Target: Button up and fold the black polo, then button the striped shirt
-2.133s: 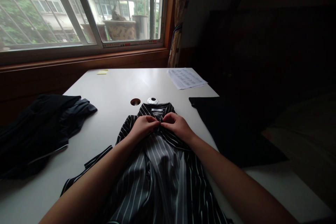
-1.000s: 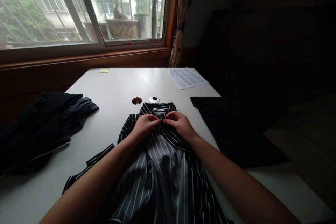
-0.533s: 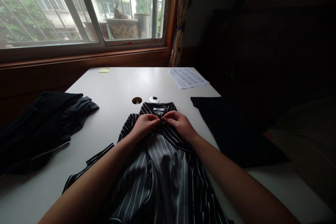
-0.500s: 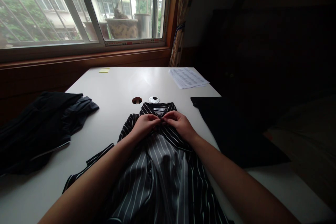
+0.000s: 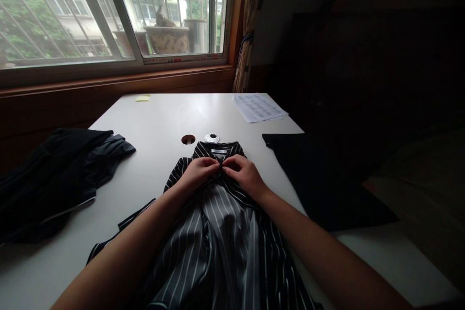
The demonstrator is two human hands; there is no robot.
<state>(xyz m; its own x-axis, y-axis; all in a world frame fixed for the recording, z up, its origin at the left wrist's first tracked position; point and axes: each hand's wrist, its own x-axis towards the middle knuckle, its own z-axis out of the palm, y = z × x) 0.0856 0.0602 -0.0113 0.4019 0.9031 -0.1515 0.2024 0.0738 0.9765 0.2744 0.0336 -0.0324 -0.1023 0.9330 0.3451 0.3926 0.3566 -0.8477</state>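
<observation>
A black shirt with white stripes (image 5: 221, 223) lies face up on the white table, its collar (image 5: 203, 149) pointing away from me and its front spread below the neck. Just under the collar, my left hand (image 5: 199, 170) pinches the shirt's front edge between thumb and fingers. Opposite it, my right hand (image 5: 244, 172) pinches the other front edge, and the two sets of fingertips nearly meet. Any button between them is too small and covered to make out. A pale label shows inside the neck. My left forearm covers part of one sleeve.
Dark clothing (image 5: 54, 179) lies heaped at the left, and a dark folded garment (image 5: 327, 184) on the right. Beyond the collar are a round hole (image 5: 188, 139) and a silver ring cover (image 5: 211, 138) in the white table (image 5: 167, 116). Printed sheets (image 5: 259, 107) and a yellow note (image 5: 143, 98) lie farther back.
The view has shifted slightly. My hands stay at the collar with only small fingertip movements; the right fingertips have moved slightly left and down. The shirt stays in place.
</observation>
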